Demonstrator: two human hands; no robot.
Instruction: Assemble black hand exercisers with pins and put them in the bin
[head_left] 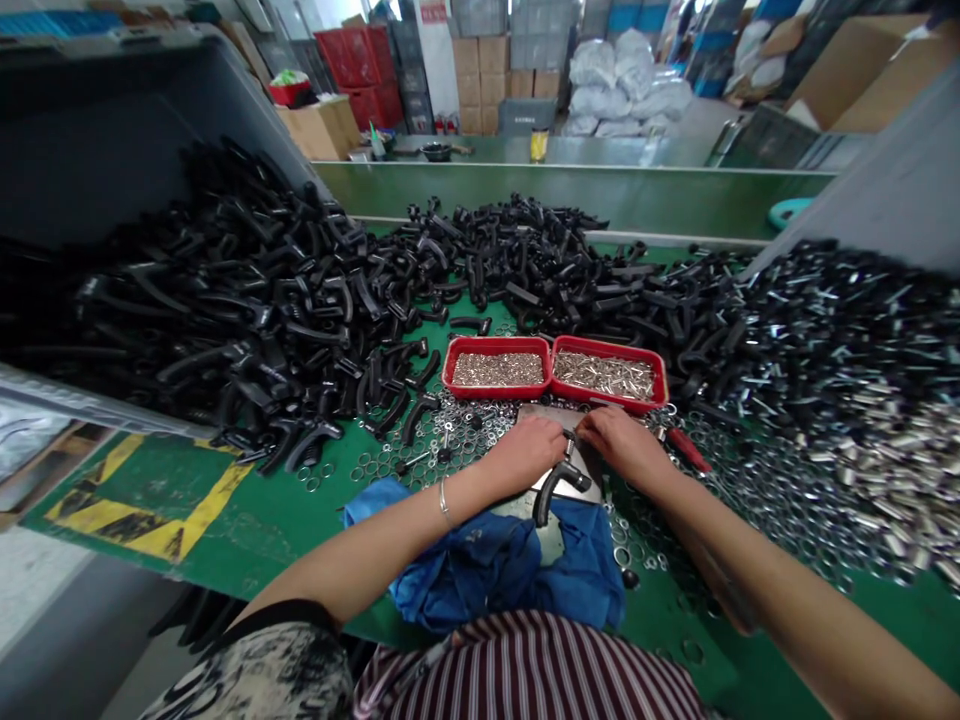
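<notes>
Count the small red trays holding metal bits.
2: a left tray and a right tray, side by side on the green table. More could be buried unseen.

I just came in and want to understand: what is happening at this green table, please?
A person is working over a metal plate. The left hand and right hand are close together at one end of a black handle; what exactly the fingers grip is too small to tell. Two red boxes of small metal parts stand just beyond, with many more black handles piled behind.

Trays [498,368] side by side (touching), before handles [517,245]
</notes>
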